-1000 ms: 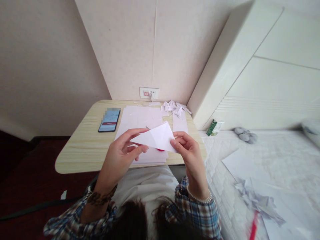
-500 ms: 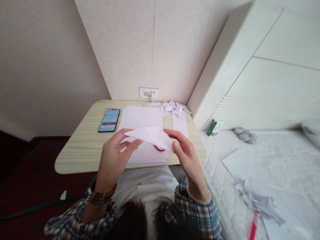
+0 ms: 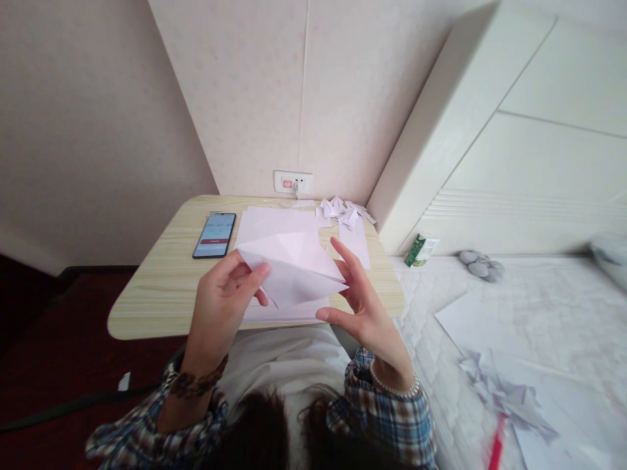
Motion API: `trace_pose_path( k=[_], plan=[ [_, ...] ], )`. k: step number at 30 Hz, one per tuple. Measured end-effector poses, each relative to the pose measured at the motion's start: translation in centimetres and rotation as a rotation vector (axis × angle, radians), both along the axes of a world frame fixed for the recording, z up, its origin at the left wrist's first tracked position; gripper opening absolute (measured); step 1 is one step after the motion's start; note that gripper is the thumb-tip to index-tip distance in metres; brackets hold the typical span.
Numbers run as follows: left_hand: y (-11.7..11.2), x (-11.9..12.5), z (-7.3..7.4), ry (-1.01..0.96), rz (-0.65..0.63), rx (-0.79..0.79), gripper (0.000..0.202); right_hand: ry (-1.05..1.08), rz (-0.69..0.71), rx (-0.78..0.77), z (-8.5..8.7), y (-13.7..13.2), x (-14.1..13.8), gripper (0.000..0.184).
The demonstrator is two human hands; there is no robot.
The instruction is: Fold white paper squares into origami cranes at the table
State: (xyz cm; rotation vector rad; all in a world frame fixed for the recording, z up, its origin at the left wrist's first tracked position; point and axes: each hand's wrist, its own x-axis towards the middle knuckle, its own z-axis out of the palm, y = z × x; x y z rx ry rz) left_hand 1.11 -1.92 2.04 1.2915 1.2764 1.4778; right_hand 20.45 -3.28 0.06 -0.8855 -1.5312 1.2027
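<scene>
A creased white paper sheet (image 3: 294, 267) is held above the front of the small wooden table (image 3: 161, 287), partly unfolded with its crease lines showing. My left hand (image 3: 225, 300) pinches its left corner between thumb and fingers. My right hand (image 3: 360, 303) is at the sheet's right edge with fingers stretched and spread, touching the paper from the side. Under the sheet lies a stack of white paper (image 3: 274, 225).
A phone (image 3: 214, 235) with a lit screen lies on the table's left part. Several small folded paper pieces (image 3: 343, 212) sit at the table's back right, under a wall socket (image 3: 292, 182). To the right is a bed with paper scraps (image 3: 504, 391), a green carton (image 3: 420, 250) and a headboard (image 3: 490, 130).
The folded triangle has been opened out into a wider sheet. My right hand has let go of its pinch and spread its fingers; my left hand keeps its grip.
</scene>
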Motion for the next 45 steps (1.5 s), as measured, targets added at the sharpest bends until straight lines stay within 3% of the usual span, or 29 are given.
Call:
trace_pose_path(
  k=[6, 11, 18, 32, 35, 41, 45],
  plan=[
    [0.0, 0.0, 0.0, -0.060, -0.022, -0.097, 0.019, -0.048, -0.062, 0.074, -0.3, 0.2, -0.1, 0.075],
    [-0.2, 0.1, 0.2, -0.068, -0.031, -0.137, 0.027, -0.015, -0.088, 0.050, -0.1, 0.2, -0.1, 0.064],
    [0.0, 0.0, -0.2, -0.113, -0.022, -0.160, 0.029, 0.005, 0.020, 0.011, -0.1, 0.0, 0.4, 0.065],
    [-0.2, 0.0, -0.2, -0.119, -0.052, -0.187, 0.035, 0.002, -0.101, -0.012, 0.2, 0.3, -0.4, 0.048],
    [-0.3, -0.1, 0.0, -0.101, -0.106, -0.170, 0.037, 0.018, -0.149, -0.019, 0.1, 0.5, -0.4, 0.038],
    [-0.4, -0.1, -0.3, -0.071, -0.239, -0.137, 0.065, 0.092, -0.266, -0.033, 0.0, 0.8, -0.8, 0.016],
    [-0.4, 0.0, 0.0, -0.065, -0.349, -0.172, 0.049, 0.123, -0.332, -0.034, -0.1, 1.0, -1.1, 0.013]
  ],
)
